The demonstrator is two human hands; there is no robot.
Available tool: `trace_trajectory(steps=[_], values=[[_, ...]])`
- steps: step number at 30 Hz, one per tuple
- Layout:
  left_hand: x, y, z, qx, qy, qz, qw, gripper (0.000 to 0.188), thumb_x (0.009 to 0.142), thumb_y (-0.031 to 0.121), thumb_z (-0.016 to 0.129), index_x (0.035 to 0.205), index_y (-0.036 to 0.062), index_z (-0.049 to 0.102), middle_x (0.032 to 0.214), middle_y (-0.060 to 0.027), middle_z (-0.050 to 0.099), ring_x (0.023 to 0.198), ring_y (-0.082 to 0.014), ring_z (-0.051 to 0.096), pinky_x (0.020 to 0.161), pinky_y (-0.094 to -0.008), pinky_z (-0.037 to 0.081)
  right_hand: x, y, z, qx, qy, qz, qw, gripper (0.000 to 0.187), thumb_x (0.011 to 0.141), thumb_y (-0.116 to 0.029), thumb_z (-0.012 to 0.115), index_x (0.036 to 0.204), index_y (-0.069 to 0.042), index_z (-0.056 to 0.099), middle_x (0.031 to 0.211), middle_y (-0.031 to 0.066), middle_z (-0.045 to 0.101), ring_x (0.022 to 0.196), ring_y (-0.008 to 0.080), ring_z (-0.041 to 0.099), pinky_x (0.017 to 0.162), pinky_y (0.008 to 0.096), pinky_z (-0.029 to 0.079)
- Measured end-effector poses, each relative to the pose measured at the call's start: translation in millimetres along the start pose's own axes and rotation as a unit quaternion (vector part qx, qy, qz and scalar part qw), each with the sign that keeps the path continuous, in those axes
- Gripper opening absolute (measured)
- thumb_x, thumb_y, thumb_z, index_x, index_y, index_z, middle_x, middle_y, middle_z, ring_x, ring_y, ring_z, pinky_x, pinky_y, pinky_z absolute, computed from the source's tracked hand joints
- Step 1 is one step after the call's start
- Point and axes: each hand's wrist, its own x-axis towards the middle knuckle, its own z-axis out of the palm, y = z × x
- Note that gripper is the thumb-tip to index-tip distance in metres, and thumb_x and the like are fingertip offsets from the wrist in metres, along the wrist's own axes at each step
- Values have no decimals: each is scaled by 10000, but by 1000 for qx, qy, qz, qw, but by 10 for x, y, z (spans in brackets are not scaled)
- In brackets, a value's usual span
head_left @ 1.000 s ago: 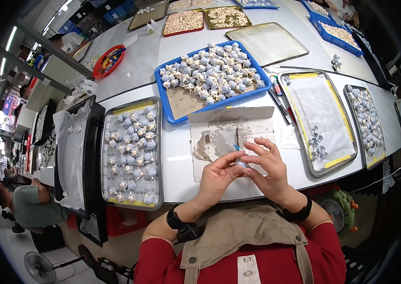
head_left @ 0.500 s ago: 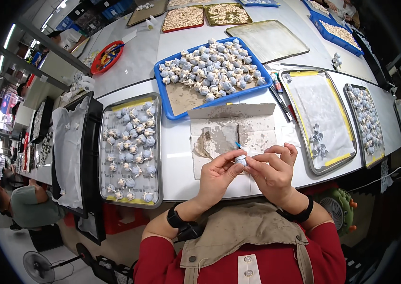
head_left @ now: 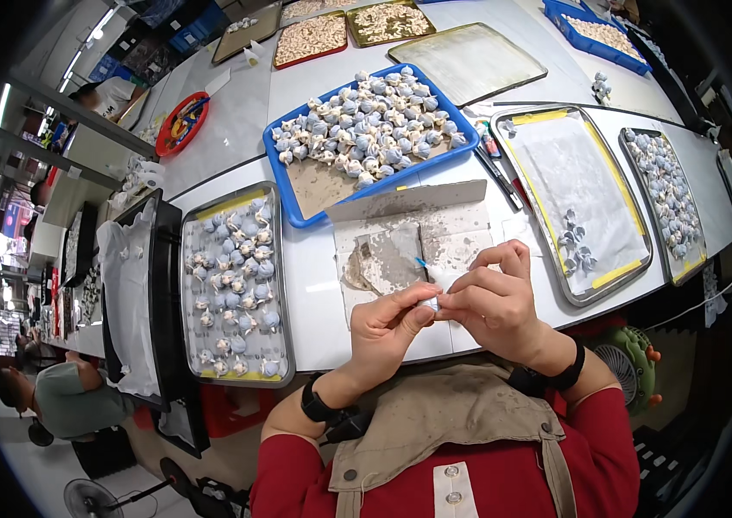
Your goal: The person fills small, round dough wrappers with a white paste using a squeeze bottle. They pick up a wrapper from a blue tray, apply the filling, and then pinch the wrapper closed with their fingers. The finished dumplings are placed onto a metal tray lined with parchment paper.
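Note:
My left hand [head_left: 390, 330] and my right hand [head_left: 502, 304] meet above the near edge of the work surface. The left thumb and forefinger pinch a small pale blue and white figure [head_left: 431, 304]. Right fingertips press together against its right side, hiding much of it. Just beyond the fingers, a white tapered thing with a blue tip [head_left: 420, 262] lies over a stained, folded sheet of cardboard [head_left: 461, 237]; my hands partly cover it. Behind the cardboard stands a blue tray [head_left: 307, 194] heaped with similar blue and white pieces.
To the left, a metal tray [head_left: 287, 345] holds spaced pieces beside a black paper-lined crate [head_left: 159, 302]. On the right are a paper-lined tray [head_left: 595, 181] with several grey-blue parts and a narrower full tray [head_left: 685, 259]. A marker pen [head_left: 504, 188] lies between. A green fan [head_left: 625, 371] stands below.
My right fingers have drawn in closer around the small figure, covering more of it. The white thing beyond my hands shows more. The whole view has shifted and turned slightly.

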Motion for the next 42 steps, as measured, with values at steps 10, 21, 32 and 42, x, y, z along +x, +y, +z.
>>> trace_trajectory(steps=[10, 21, 32, 42], values=[[73, 68, 6, -39, -69, 51, 996, 331, 836, 45, 675, 1156, -6, 611, 1188, -157, 613, 1069, -185, 596, 834, -260, 515, -122, 181, 103, 592, -149, 231, 758, 530, 835, -160, 699, 1304, -25, 492, 1189, 77, 580, 1088, 160, 559, 955, 314, 447], [37, 221, 20, 67, -75, 105, 989, 252, 829, 92, 701, 1044, -33, 657, 963, -152, 689, 936, -209, 660, 829, -289, 515, -75, 136, -2, 503, -144, 138, 841, 396, 797, -107, 722, 1157, 6, 600, 1087, 119, 662, 979, 183, 644, 849, 300, 522], [1, 244, -94, 22, -105, 85, 991, 220, 809, 3, 689, 1028, -13, 674, 987, -132, 695, 928, -179, 665, 825, -273, 517, -2, 83, 42, 493, -146, 105, 851, 351, 754, -145, 762, 1060, -15, 649, 1014, 135, 683, 927, 240, 661, 794, 342, 531], [-371, 392, -461, 146, -78, 48, 985, 233, 786, 77, 731, 1006, 14, 690, 955, -121, 703, 833, -164, 681, 749, -265, 529, 141, -165, 236, 473, -264, 134, 830, 347, 780, -78, 727, 1100, 4, 623, 1091, 141, 658, 1056, 232, 611, 909, 342, 469]])
